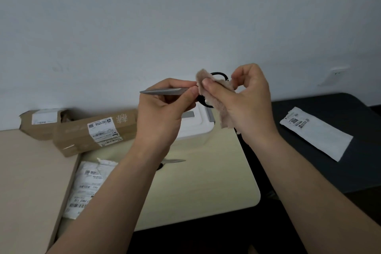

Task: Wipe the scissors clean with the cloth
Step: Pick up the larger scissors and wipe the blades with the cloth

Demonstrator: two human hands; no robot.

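Holding: left hand (162, 111) pinches the scissors (162, 91) at the blades, tip pointing left.
Cloth: right hand (249, 99) pinches the beige cloth (220, 101) against the black handles.

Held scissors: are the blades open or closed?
Closed. The scissors show one single tapering point beyond the left hand; the cloth covers part of the handles.
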